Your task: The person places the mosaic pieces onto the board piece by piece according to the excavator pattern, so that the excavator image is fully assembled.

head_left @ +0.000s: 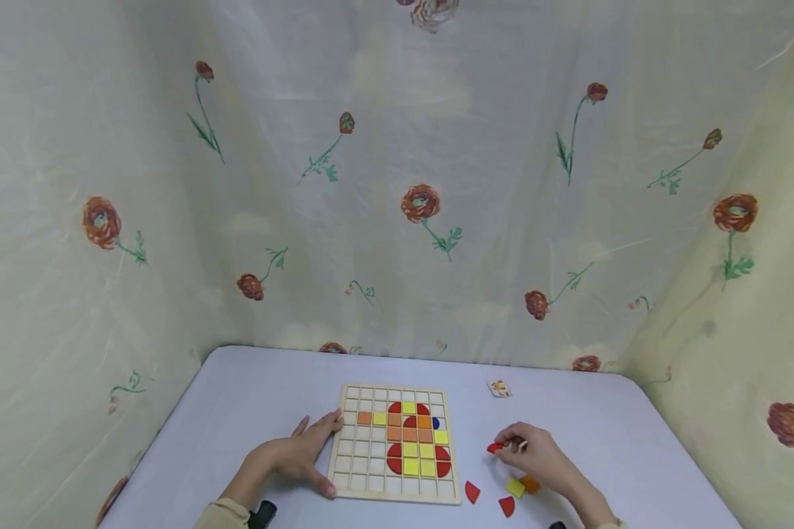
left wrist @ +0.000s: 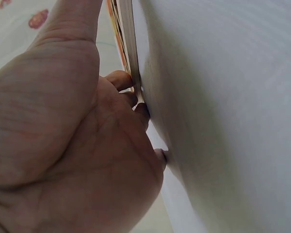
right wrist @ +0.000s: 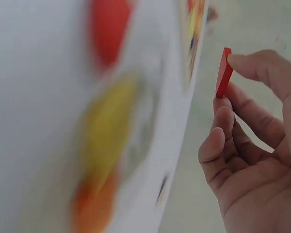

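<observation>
A wooden grid board [head_left: 364, 485] lies on the table, part of its squares filled with red, yellow, orange and blue pieces. My left hand [head_left: 301, 452] is spread along its left side, fingertips at the edge and thumb by the near left corner. In the left wrist view the fingers [left wrist: 119, 80] touch the board's side [left wrist: 131, 43]. Right of the board, my right hand [head_left: 532, 454] pinches a red quarter-circle tile [head_left: 495, 447] between thumb and forefinger. The right wrist view shows this red tile [right wrist: 224, 73] held on edge, raised off the table.
Below the right hand lie a yellow square tile [head_left: 515, 488], an orange tile [head_left: 530, 483] and two red quarter-circle tiles [head_left: 506, 506]. A small picture card [head_left: 500, 389] lies farther back on the white table [head_left: 569, 411]. Flowered curtains [head_left: 384, 220] enclose the table's back and sides.
</observation>
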{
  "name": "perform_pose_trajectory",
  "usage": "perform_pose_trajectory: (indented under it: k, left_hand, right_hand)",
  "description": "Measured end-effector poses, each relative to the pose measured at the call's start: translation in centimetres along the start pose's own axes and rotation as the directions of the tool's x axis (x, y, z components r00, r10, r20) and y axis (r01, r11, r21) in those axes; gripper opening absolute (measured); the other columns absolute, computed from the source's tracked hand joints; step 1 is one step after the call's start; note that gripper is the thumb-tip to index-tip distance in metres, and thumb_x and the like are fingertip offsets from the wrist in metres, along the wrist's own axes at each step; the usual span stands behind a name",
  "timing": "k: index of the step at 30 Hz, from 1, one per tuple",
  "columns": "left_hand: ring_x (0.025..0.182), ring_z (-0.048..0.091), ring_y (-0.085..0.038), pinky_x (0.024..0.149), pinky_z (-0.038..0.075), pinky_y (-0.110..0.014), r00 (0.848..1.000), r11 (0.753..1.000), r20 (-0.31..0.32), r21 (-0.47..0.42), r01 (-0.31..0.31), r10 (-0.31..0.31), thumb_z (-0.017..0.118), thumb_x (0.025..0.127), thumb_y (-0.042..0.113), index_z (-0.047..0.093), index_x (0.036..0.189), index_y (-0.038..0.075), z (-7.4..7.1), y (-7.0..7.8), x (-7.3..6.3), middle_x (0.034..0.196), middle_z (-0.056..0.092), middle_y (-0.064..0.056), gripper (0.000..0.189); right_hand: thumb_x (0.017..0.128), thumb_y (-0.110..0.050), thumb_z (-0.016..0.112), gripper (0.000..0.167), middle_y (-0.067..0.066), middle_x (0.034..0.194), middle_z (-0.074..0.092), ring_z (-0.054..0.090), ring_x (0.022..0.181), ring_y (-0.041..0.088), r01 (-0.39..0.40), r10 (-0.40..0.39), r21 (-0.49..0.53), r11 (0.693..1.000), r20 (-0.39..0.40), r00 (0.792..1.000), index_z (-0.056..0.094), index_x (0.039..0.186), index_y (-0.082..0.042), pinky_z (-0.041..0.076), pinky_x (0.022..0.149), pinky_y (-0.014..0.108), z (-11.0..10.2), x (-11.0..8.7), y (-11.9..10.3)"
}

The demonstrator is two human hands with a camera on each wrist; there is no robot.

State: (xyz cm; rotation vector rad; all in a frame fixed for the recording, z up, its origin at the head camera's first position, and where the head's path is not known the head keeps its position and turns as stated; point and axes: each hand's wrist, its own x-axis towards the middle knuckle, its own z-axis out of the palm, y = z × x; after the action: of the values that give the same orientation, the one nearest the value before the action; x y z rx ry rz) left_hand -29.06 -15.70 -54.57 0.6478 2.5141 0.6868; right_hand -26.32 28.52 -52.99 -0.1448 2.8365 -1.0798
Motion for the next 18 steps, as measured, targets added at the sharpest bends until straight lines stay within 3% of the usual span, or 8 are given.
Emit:
perform_pose_trajectory:
  k: [4,9,16,18]
  left_hand:
    - [0.151,0.006,-0.032,0.120,-0.005,-0.058,1.000,1.000,0.008,-0.002,0.006,-0.006,0.083,0.059,0.060,0.023,0.152,0.010,0.1,-0.1,0.1,0.163,0.007,-0.013,0.121]
    - [0.150,0.008,-0.032,0.120,-0.004,-0.058,1.000,1.000,0.004,-0.007,0.001,-0.001,0.084,0.060,0.057,0.023,0.152,0.009,-0.1,0.0,0.0,0.163,0.008,-0.013,0.120]
    - [0.150,0.009,-0.034,0.120,-0.002,-0.060,0.999,0.999,-0.002,0.003,-0.038,0.038,0.084,0.063,0.053,0.020,0.152,0.007,-0.3,0.2,-0.3,0.162,0.010,-0.015,0.119]
    - [0.150,0.009,-0.033,0.120,-0.002,-0.060,0.999,0.999,-0.001,0.008,-0.050,0.050,0.084,0.063,0.054,0.021,0.152,0.007,-0.3,0.2,-0.4,0.162,0.010,-0.015,0.119]
  right_hand:
    - [0.082,-0.024,0.076,0.018,-0.004,0.090,0.065,0.053,0.080,0.014,0.104,-0.104,0.011,0.995,0.066,0.992,0.070,0.096,-0.015,0.046,0.062,0.021,2.6,1.9,-4.4]
    - [0.085,-0.026,0.074,0.019,-0.003,0.090,0.064,0.053,0.079,0.012,0.273,-0.274,0.020,0.962,0.120,0.954,0.071,0.098,-0.012,0.047,0.064,0.021,6.3,4.7,-9.4]
    - [0.086,-0.021,0.073,0.016,0.001,0.090,0.067,0.054,0.075,0.008,0.380,-0.379,0.006,0.925,0.113,0.919,0.072,0.096,-0.009,0.049,0.065,0.020,11.5,8.0,-13.9]
    - [0.085,-0.020,0.073,0.016,0.002,0.091,0.068,0.054,0.075,0.008,0.383,-0.381,0.000,0.924,0.116,0.917,0.072,0.096,-0.008,0.050,0.065,0.020,12.6,8.7,-14.6]
